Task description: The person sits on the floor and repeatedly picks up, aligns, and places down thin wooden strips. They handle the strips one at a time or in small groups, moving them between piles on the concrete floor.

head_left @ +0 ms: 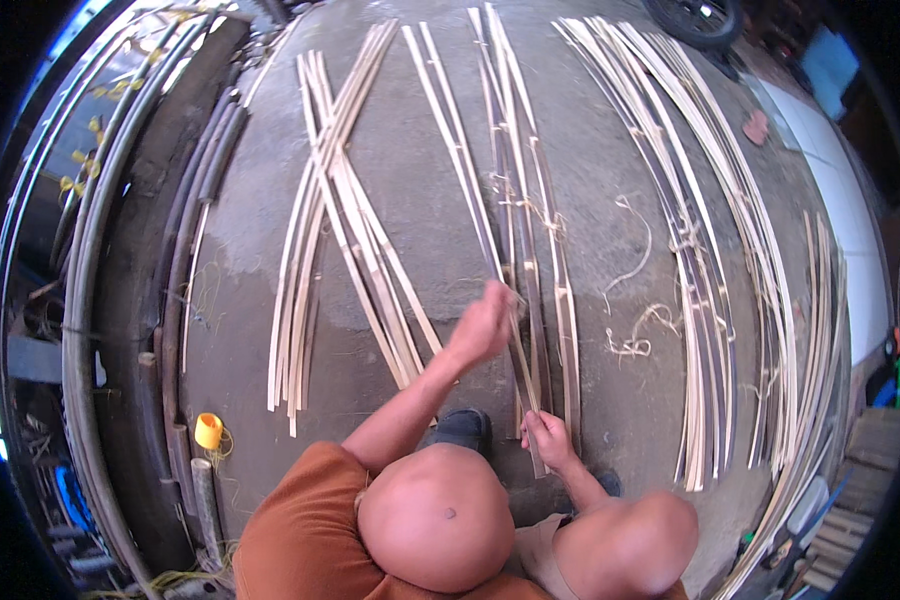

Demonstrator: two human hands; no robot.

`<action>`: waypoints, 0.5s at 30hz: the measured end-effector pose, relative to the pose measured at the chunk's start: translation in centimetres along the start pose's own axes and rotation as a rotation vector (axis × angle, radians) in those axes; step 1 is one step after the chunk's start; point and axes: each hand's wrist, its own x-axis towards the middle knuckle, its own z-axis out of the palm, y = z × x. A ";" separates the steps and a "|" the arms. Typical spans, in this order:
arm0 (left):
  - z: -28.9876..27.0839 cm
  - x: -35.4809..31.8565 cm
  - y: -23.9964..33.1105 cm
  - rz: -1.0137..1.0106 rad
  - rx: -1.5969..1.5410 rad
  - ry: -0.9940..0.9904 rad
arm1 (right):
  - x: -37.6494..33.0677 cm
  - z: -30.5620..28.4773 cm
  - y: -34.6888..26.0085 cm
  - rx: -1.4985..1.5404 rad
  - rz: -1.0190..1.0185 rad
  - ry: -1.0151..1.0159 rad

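Note:
My right hand (550, 438) is closed around the lower end of a bamboo strip (526, 375), just in front of my knees. The strip slants up and away toward my left hand (482, 325), whose fingers are curled at it and slightly smeared by motion. What those fingers hold is hidden. Beneath and beside this strip lies a loose group of bamboo strips (567, 330), some with dark skin. Thin pale ties (553, 225) cross that group farther off.
Crossed bamboo strips (322, 160) lie on the left, and tied bundles (692, 250) on the right. Loose pale ties (653, 322) are between. A yellow ring (208, 431) stands near dark poles (175, 300) at far left. A wheel (698, 15) is at the back right.

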 end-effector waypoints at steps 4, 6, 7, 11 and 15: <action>-2.5 -5.3 5.8 -0.315 -1.079 -0.914 | 1.6 -1.2 -0.3 -0.078 -0.113 0.028; -2.5 -8.1 4.3 -0.234 -1.033 -1.422 | 3.6 -2.1 0.0 -0.193 -0.267 0.062; -2.7 -9.3 3.1 -0.230 -0.922 -1.347 | 3.0 -1.1 -3.2 -0.203 -0.234 0.034; -2.1 -9.9 -2.1 -0.223 -0.323 -0.796 | 3.8 -0.6 -5.2 -0.206 -0.218 0.095; -1.0 -6.4 -0.2 -0.738 -0.928 -0.212 | 4.8 0.7 -2.5 -0.126 -0.154 0.111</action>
